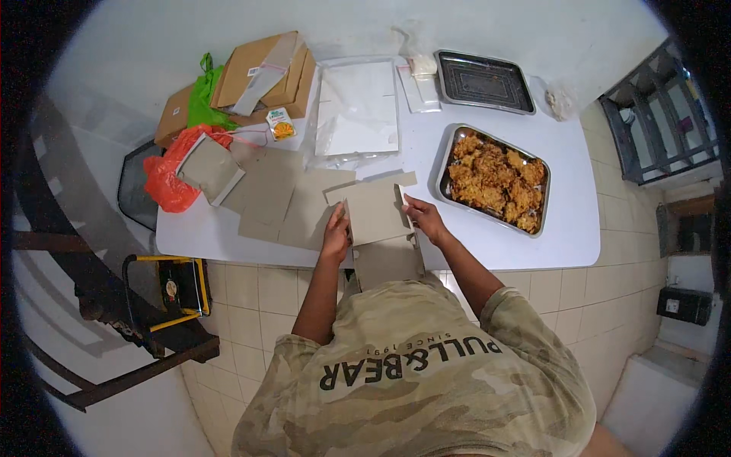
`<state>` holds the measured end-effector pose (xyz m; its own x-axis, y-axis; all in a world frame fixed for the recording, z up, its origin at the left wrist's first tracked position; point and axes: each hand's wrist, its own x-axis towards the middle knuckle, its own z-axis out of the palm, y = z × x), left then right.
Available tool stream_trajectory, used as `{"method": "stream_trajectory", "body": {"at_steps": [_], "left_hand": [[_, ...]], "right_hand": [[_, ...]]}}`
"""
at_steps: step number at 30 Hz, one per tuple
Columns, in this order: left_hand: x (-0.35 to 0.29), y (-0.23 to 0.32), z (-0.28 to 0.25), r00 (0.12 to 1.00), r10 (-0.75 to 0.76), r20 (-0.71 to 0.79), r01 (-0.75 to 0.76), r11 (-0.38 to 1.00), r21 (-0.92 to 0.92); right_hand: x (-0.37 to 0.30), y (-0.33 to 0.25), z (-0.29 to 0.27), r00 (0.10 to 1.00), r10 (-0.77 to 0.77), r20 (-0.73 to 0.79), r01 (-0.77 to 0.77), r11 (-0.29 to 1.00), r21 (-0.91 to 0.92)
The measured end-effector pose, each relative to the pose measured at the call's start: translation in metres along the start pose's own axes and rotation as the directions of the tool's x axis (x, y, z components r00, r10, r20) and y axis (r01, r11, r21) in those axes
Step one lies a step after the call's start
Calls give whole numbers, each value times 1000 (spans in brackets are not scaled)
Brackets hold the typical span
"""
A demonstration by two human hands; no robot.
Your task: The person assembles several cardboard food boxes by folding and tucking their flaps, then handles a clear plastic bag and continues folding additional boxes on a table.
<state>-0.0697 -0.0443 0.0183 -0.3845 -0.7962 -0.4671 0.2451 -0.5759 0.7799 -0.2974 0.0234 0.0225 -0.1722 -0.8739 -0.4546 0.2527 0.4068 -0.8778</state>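
Note:
A grey cardboard box (377, 219), partly folded, lies at the table's front edge before me, its near flap hanging toward my body. My left hand (336, 232) grips its left side wall, fingers closed along the edge. On the opposite side, my right hand (423, 216) pinches the right wall near the far corner. To the left, flat unfolded cardboard blanks (293, 199) overlap one another. A made-up grey box (211, 169) rests tilted farther left, on a red plastic bag.
A metal tray (444, 183) of fried food stands to the right, with a black tray (487, 82) behind it. White sheets in clear plastic (358, 110) lie at the back middle. Brown cartons (263, 72) and a green bag (204, 91) fill the back left.

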Motion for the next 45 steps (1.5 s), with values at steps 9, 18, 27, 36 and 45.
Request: {"method": "stream_trajectory", "body": {"at_steps": [9,18,27,36,45], "left_hand": [[3,-17,3,995,40,-92,-20,979,205],[-8,-7,23,973,218,-79,-139,822,552],[-6,14,20,999,33,12,-35,958,284],[4,32,26,998,-44,48,16,879,477],[25,48,19,984,172,-48,-80,664,743]], "right_hand": [[-15,-5,14,969,-184,-164,181,983,-34],[-18,-16,12,1000,20,-22,-21,999,-39],[-16,-14,6,988,90,122,-110,980,165],[9,-25,0,977,14,211,-22,999,35],[8,-55,22,990,-108,87,132,924,-358]]}}
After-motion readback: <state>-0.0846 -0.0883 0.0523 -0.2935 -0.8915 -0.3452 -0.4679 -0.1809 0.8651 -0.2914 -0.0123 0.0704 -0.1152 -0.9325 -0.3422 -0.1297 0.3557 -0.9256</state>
